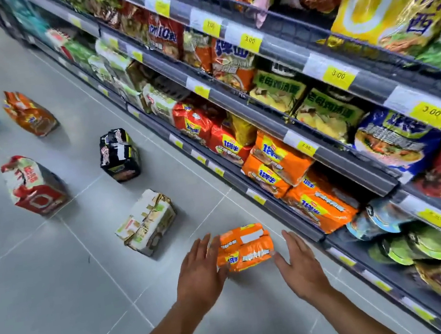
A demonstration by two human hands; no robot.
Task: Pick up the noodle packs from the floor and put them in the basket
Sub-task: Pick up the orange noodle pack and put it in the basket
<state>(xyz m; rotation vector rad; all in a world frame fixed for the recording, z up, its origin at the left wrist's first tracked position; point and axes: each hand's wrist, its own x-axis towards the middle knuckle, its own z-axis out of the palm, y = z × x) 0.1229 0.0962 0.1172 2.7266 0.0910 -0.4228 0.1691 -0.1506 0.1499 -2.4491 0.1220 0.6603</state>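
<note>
Left hand (199, 275) and right hand (301, 268), fingers straight, gripping nothing, flank orange noodle pack (244, 247) (white-green pack (147, 223) nearby).

Orange noodle pack (244, 248): thin plastic film, glossy, crinkled, glare on folds.
White-green pack (147, 223), black pack (119, 155), red-white pack (34, 187), orange-brown pack (31, 113): same shiny, wrinkled film.
Floor (49, 298): large grey tiles, smooth, faint satin sheen, thin grout lines.
Shelf rails (353, 170): dark grey, look like painted metal, smooth, dull sheen.
Price labels (338, 76): yellow-and-white paper, matt.
Shelf packs (277, 160): glossy film, strong reflections.
Bowl lids (381, 220): shiny, foil-like.
</note>
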